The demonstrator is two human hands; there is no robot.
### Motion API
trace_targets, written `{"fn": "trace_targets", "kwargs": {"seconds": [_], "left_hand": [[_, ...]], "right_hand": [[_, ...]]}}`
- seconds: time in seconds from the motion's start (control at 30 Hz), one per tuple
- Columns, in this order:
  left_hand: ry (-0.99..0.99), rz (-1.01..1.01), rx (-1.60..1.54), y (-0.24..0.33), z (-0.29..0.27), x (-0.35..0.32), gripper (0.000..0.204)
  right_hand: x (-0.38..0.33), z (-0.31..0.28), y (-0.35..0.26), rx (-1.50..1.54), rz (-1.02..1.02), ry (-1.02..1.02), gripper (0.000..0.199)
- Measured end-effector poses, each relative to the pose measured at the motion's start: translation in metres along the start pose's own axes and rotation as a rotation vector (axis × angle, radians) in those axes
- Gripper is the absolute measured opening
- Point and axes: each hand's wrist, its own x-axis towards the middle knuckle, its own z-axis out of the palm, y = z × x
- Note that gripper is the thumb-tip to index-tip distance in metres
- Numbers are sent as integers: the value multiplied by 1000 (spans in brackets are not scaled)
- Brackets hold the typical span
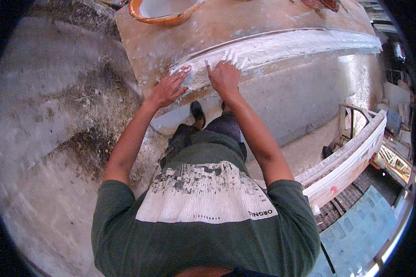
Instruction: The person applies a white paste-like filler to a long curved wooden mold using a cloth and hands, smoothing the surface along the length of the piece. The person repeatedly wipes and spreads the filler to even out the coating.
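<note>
A long strip of wet white plaster runs across the table from beside my left hand toward the far right, its surface rough and wrinkled. At its near left end lies my left hand, fingers stretched out and apart, the tips smeared white. Just to the right, my right hand presses onto the plaster with its fingers spread. Those fingertips are thickly coated in white and partly merge with the plaster. Neither hand grasps anything that I can see.
An orange-rimmed basin with whitish contents stands at the table's far left. A dark reddish bowl-like thing is at the far edge. On my right are a long white panel on a frame and a light blue sheet. A stained wall rises at left.
</note>
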Motion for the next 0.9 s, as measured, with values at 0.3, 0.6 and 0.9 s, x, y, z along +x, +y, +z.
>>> {"fn": "trace_targets", "kwargs": {"seconds": [0.3, 0.6, 0.9], "left_hand": [[-52, 0, 67, 4, -8, 3, 57], [-216, -7, -22, 15, -16, 37, 65], [-83, 257, -122, 43, 10, 157, 70]], "right_hand": [[6, -4, 7, -61, -54, -49, 65], [21, -27, 30, 19, 25, -99, 61], [27, -54, 96, 97, 246, -46, 54]]}}
